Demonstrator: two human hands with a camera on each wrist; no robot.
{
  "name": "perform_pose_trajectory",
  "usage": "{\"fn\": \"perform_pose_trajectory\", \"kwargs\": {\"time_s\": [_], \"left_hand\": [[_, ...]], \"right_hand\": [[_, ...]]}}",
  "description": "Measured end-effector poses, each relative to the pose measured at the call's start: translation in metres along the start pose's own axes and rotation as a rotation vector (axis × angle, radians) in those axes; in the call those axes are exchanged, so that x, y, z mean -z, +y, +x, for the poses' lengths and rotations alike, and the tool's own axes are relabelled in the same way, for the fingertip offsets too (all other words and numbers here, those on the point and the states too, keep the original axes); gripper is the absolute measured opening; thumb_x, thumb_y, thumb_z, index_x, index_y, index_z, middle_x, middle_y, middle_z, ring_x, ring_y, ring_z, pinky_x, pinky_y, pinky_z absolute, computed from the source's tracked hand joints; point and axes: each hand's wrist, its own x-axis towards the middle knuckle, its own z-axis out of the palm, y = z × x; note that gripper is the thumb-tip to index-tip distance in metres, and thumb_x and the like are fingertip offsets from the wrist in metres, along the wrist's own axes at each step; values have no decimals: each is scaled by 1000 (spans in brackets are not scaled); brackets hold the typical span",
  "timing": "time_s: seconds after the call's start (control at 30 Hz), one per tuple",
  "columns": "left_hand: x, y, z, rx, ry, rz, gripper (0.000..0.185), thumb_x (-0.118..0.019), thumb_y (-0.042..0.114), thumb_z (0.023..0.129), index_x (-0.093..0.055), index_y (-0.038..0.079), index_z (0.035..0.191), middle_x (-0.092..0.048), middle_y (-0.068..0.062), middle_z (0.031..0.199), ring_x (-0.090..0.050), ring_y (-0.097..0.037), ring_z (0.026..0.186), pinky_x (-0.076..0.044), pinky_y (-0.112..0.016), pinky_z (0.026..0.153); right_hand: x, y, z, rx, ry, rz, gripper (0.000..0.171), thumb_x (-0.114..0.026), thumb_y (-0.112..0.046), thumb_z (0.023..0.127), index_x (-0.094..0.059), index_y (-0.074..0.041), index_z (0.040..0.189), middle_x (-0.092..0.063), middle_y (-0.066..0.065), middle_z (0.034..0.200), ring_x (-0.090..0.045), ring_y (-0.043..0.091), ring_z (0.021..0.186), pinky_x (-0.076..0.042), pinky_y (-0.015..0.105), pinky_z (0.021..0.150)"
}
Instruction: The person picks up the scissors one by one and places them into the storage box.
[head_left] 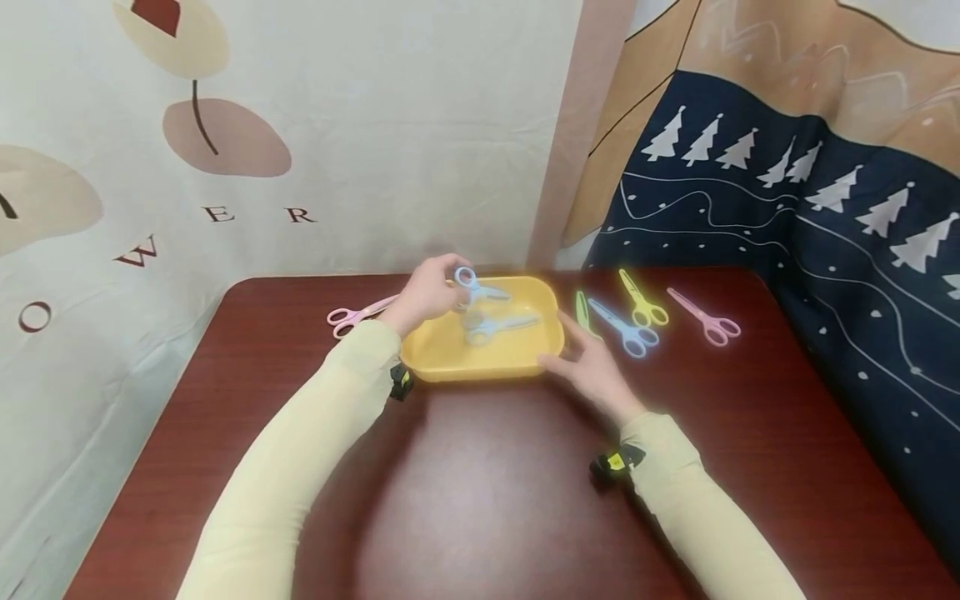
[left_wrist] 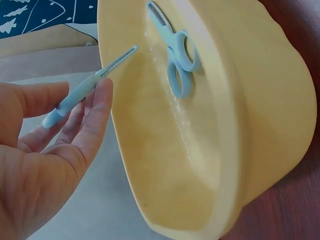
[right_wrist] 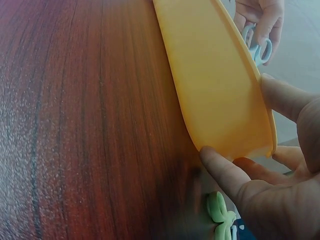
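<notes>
Between the thumb and fingers of my left hand [head_left: 429, 292], a pair of light blue scissors [left_wrist: 82, 94] is pinched above the yellow tray [head_left: 480, 372]. Inside the tray lies another pair of light blue scissors [left_wrist: 181, 56], their handles toward the left in the head view. My right hand [head_left: 592, 371] grips the tray's right end. In the right wrist view its thumb is at the rim and a fingertip touches the lower edge. Just beyond that hand are green scissors [head_left: 582, 308], partly hidden by it.
Blue scissors [head_left: 633, 337], yellow scissors [head_left: 647, 310] and pink scissors [head_left: 712, 323] lie right of the tray. Another pink pair of scissors [head_left: 343, 318] lies at the left, partly behind the left hand. Patterned cloth [head_left: 420, 150] hangs behind the dark red table [head_left: 300, 475].
</notes>
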Motion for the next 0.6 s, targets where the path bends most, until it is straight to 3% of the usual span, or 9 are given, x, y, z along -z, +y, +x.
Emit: {"fn": "perform_pose_trajectory", "kwargs": {"time_s": [0.3, 0.6], "left_hand": [[-4, -4, 8, -20, -11, 49, 48, -64, -8, 86, -61, -2, 134, -64, -23, 126, -63, -35, 114, -62, -38, 83], [-8, -12, 13, -25, -2, 145, 52, -67, -5, 82, -62, -2, 134, -66, -22, 124, -60, -35, 114, -52, -45, 99]], "right_hand": [[1, 0, 0, 4, -3, -13, 91, -81, -21, 90, -29, -22, 164, -40, 10, 164, -57, 32, 135, -54, 37, 100], [0, -1, 0, 4, 3, -14, 90, -81, -19, 90, -31, -23, 164, -41, 10, 163, -58, 32, 134, -54, 37, 100]]}}
